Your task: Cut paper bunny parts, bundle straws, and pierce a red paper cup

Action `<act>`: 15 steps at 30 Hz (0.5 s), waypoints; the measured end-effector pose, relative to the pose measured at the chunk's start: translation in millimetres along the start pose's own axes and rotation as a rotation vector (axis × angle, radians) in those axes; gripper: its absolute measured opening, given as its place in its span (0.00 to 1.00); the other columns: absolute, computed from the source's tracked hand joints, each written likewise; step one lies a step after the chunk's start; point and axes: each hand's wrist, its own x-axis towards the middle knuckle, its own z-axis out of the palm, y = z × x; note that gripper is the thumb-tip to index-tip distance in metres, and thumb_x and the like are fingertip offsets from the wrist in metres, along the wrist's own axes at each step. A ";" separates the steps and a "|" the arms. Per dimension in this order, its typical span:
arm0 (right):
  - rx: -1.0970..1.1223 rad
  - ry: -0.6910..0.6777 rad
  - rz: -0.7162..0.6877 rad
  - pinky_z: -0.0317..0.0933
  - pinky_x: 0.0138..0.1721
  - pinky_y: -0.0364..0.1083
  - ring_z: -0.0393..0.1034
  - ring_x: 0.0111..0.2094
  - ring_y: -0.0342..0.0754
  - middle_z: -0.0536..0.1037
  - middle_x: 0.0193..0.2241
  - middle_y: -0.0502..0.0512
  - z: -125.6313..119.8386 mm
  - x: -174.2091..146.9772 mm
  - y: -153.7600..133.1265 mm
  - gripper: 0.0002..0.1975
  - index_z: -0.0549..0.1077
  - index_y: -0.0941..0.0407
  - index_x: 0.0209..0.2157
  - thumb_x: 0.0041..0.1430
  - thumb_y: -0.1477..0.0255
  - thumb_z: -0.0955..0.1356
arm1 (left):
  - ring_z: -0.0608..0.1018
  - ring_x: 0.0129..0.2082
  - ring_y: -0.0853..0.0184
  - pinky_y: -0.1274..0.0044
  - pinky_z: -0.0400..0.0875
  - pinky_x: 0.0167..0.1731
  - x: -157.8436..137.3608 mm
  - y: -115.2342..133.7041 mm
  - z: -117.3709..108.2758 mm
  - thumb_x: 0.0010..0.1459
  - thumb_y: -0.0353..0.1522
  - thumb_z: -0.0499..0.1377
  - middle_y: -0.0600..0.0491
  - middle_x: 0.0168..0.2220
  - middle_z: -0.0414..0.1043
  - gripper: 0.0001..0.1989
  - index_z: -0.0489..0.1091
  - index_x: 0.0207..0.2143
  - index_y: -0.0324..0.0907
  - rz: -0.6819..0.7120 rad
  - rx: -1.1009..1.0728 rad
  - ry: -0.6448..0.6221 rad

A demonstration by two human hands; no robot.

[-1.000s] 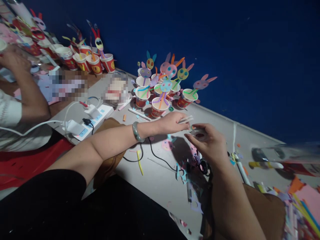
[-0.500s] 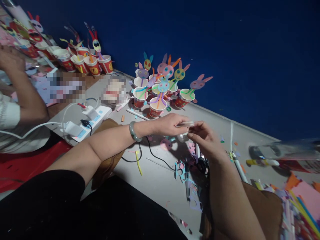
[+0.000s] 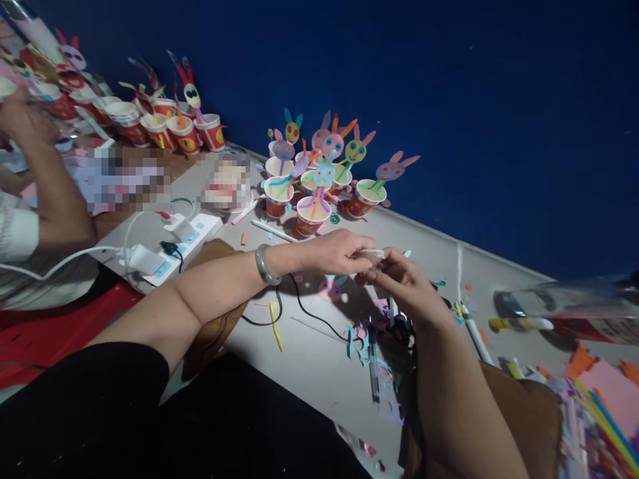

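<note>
My left hand [image 3: 339,253], with a green bangle at the wrist, is closed around a small white flat piece [image 3: 372,254] that sticks out past the fingers. Against its fingertips is my right hand [image 3: 407,283], its thumb and fingers drawn together in a pinch. What the right fingers hold is hidden between the hands. Just below, on the table, lies a pink paper rabbit face [image 3: 332,287]. Scraps of cut blue paper [image 3: 358,342] and a black cable [image 3: 319,316] are close by. Beyond my hands stands a paper cup [image 3: 313,216] with a blue rabbit figure [image 3: 323,174].
Several more cups with paper animals line the dark blue wall [image 3: 449,120]. At left are a power strip [image 3: 192,239] and another person's arm [image 3: 60,186]. A clear bottle [image 3: 574,313], a marker [image 3: 476,336] and coloured paper [image 3: 606,392] lie at right.
My right hand has shifted slightly left, its fingers drawing closer together against my left fingertips. A whitish round thing seen beneath the hands before is now hidden. The other person's hand has moved slightly.
</note>
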 end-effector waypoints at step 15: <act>-0.245 0.366 -0.162 0.56 0.20 0.42 0.61 0.20 0.42 0.72 0.19 0.49 -10.6 -7.5 -17.5 0.14 0.76 0.53 0.27 0.53 0.57 0.75 | 0.56 0.17 0.76 0.79 0.47 0.20 3.5 6.7 11.3 0.65 0.32 0.52 0.63 0.20 0.53 0.06 0.66 0.41 0.41 -0.318 -0.621 0.019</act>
